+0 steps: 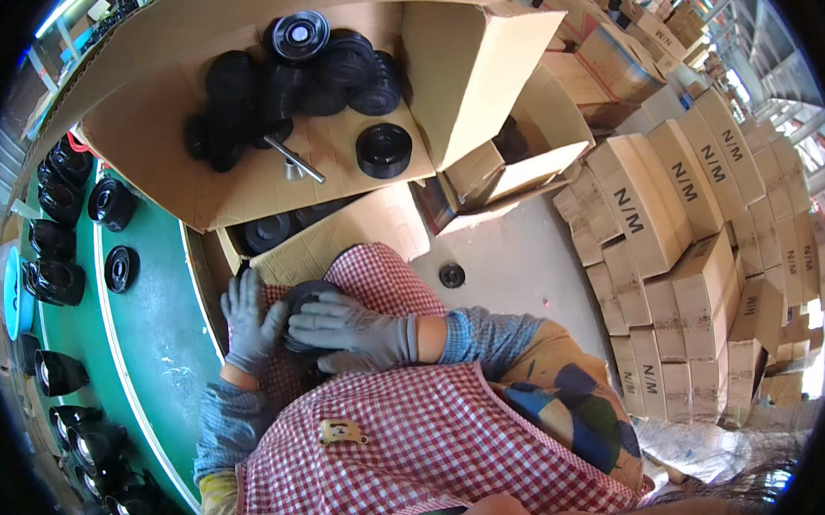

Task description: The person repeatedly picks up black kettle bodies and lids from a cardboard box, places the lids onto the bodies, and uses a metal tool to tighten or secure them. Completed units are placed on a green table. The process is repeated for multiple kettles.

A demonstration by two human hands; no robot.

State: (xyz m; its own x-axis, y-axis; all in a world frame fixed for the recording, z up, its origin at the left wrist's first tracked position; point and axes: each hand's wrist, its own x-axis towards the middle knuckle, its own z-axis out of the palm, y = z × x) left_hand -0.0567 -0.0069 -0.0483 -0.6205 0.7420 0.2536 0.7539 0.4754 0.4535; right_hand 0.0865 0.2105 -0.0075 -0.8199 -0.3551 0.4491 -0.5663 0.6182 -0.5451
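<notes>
Both my hands wear grey gloves and meet over my lap. My right hand (356,330) lies across a black round part (308,295), its fingers over the face and partly hiding it. My left hand (250,317) is beside the same part, its fingers stretched up and its thumb at the part's edge. Just ahead stands a large open cardboard box (333,173) with a heap of black round parts (324,76) inside. A single black ring-shaped part (384,151) sits apart in it, near a metal rod (293,158).
To the left runs a green work surface (160,341) with white edge strips, carrying several black round parts (62,373). A smaller open carton (510,164) stands right of the box. Stacked cartons (643,213) rise at the right. One black wheel-like part (452,275) lies on the floor.
</notes>
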